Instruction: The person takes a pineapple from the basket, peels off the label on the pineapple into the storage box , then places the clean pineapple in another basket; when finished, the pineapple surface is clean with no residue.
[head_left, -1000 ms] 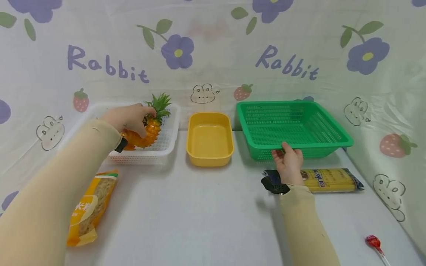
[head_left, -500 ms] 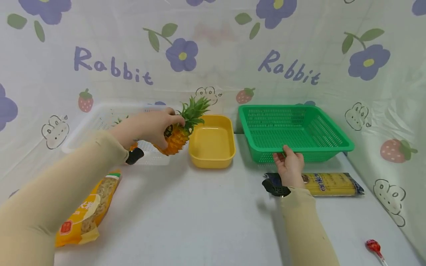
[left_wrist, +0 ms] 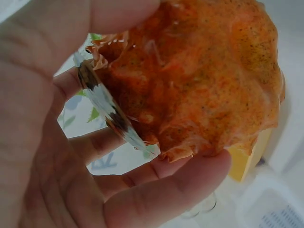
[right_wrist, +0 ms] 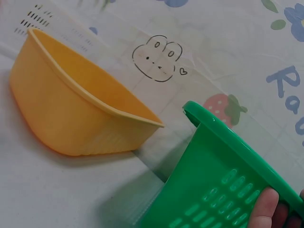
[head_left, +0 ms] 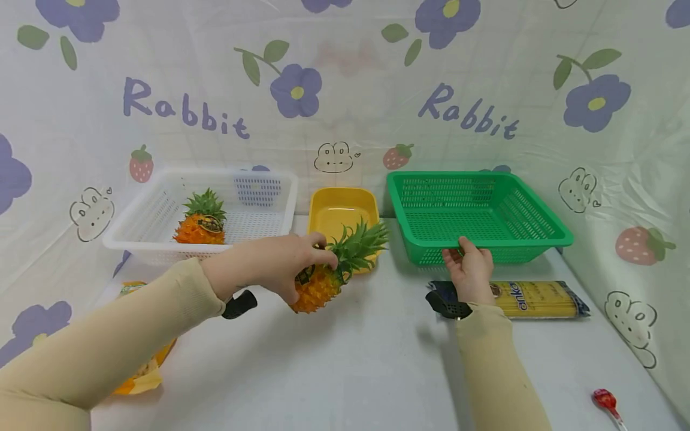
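Note:
My left hand [head_left: 272, 263] holds a small pineapple [head_left: 319, 292] above the table, in front of the yellow tub [head_left: 345, 193]. The fruit tilts, its green crown pointing up and right. Up close in the left wrist view, fingers and thumb curl round its orange body [left_wrist: 204, 80], beside a tag. My right hand [head_left: 469, 269] grips the front rim of the green basket [head_left: 525, 242], thumb on top and fingers beneath. Another pineapple [head_left: 199, 228] lies in the white basket [head_left: 156, 242] at the left.
A yellow spaghetti packet [head_left: 544, 299] lies in front of the green basket, partly behind my right hand. Farther right and nearer is a red lollipop [head_left: 605, 398]. My left sleeve covers much of an orange food bag [head_left: 141, 381]. A printed cloth hangs behind the containers.
My left hand has lifted the pineapple out of the white basket and carried it right and nearer, past the yellow tub's front. My right hand stays on the green basket's rim.

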`<state>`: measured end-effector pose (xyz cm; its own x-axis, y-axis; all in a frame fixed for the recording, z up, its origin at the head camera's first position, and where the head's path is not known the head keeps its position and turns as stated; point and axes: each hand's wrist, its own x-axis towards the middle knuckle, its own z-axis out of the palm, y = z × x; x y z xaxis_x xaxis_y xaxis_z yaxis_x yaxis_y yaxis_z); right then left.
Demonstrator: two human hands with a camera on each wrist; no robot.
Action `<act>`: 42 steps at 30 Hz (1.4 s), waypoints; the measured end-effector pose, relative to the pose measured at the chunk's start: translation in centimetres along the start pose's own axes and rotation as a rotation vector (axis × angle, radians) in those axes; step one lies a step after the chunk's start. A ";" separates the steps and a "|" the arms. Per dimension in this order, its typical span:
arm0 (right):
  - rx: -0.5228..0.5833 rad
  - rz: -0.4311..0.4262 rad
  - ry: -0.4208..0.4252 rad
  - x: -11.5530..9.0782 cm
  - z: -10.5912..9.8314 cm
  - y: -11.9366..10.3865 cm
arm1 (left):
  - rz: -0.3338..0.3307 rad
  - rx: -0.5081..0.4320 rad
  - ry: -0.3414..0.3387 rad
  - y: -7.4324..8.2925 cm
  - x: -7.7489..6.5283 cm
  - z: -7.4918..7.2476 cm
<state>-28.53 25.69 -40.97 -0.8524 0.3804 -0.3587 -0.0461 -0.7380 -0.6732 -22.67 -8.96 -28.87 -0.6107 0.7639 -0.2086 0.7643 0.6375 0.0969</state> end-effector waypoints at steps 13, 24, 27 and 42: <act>-0.013 0.000 -0.003 0.0 0.2 0.4 | 0.078 0.126 -0.093 1.0 1.3 4.4; -0.019 0.014 -0.006 -0.5 0.3 0.2 | 0.079 0.232 -0.131 1.2 2.5 6.0; 0.014 0.037 -0.002 -0.9 0.6 0.3 | 0.079 0.245 -0.126 1.3 2.8 6.2; -0.642 -0.198 -0.381 -7.0 3.2 2.9 | 0.076 0.294 -0.121 1.7 3.3 6.2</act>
<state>-24.37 19.12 -38.30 -0.9856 0.1675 -0.0230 -0.0048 -0.1637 -0.9865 -22.06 -5.95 -35.44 -0.5344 0.7794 -0.3271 0.8444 0.5096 -0.1652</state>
